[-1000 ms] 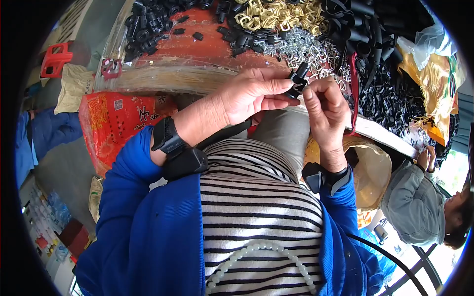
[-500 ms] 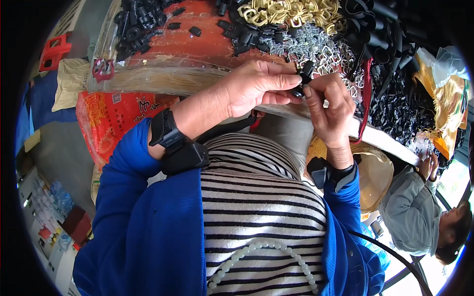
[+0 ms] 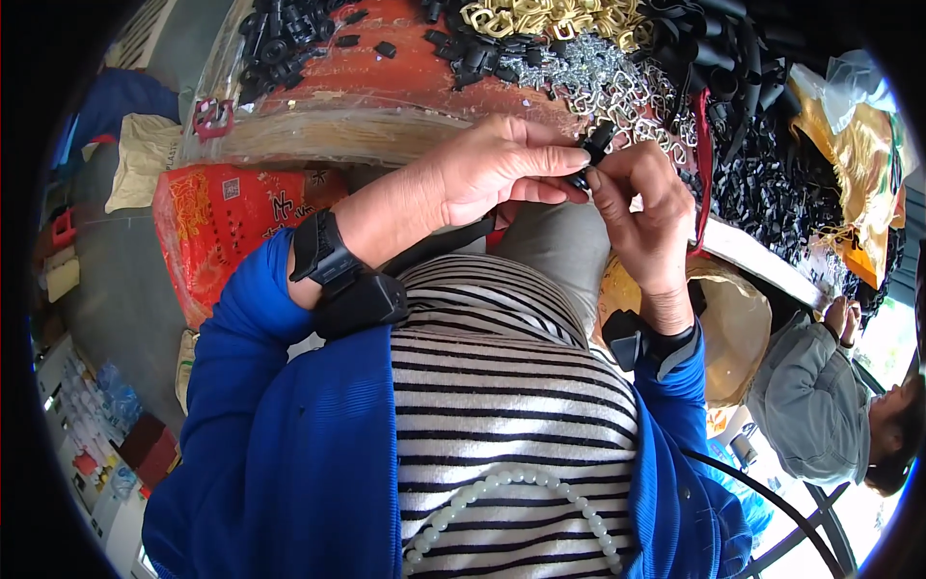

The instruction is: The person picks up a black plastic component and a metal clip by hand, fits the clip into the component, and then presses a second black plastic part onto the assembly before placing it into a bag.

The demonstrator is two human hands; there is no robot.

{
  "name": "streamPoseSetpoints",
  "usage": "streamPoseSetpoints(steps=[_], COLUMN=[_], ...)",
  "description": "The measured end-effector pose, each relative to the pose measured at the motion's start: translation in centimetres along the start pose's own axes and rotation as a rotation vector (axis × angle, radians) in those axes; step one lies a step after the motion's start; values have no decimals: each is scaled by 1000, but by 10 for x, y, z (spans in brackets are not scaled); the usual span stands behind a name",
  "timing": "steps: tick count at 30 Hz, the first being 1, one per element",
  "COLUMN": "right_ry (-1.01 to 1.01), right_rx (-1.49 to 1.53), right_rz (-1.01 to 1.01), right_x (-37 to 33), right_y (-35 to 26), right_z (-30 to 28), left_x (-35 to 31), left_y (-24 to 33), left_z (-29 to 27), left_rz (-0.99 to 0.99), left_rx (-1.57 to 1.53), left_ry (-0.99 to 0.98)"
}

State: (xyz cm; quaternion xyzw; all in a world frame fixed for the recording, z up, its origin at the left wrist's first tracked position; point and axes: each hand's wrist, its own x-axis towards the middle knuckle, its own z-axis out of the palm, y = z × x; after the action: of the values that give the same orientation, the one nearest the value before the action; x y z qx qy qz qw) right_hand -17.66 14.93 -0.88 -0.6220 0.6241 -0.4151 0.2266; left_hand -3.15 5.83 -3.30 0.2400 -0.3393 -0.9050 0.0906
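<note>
A small black piece (image 3: 598, 143), perhaps a strap with a plastic fitting, is held between my two hands above the table's near edge. My left hand (image 3: 506, 166) pinches it from the left between thumb and fingers. From the right, my right hand (image 3: 644, 201) grips its lower part with thumb and curled forefinger. The fingers cover much of the piece, so its exact kind cannot be made out. Just beyond my hands lie silver metal hooks and rings (image 3: 617, 92), gold-coloured buckles (image 3: 564, 21) and black plastic buckles (image 3: 475, 60).
The red tabletop (image 3: 386, 77) has a wooden front edge (image 3: 338, 135). Black straps (image 3: 714, 48) and a heap of black parts (image 3: 781, 193) lie right, beside a red cord (image 3: 703, 174). A red bag (image 3: 217, 232) hangs left. Another person (image 3: 820, 405) sits at far right.
My view has shifted slightly, so the table and its piles sit a little differently in the picture. Both hands keep hold of the black piece, nearly unmoved.
</note>
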Motion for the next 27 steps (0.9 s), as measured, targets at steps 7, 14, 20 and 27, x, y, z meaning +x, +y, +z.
streamPoseSetpoints(steps=[7,14,20,27], right_ry=[-27,-160,-191,-175], right_rx=[783,557,-370,-496], right_rz=[284,247,-189,-169], right_x=[-1,64,118,129], right_y=[14,23,34,48], right_z=[20,21,54,66], left_x=[-12,-16,-17,-8], left_y=[4,33,45,48], left_z=[-9,-43,-69,-83], left_rz=[-41,45,117,242], left_rx=[32,-49,-97,-202], left_ry=[-31,76,150,306])
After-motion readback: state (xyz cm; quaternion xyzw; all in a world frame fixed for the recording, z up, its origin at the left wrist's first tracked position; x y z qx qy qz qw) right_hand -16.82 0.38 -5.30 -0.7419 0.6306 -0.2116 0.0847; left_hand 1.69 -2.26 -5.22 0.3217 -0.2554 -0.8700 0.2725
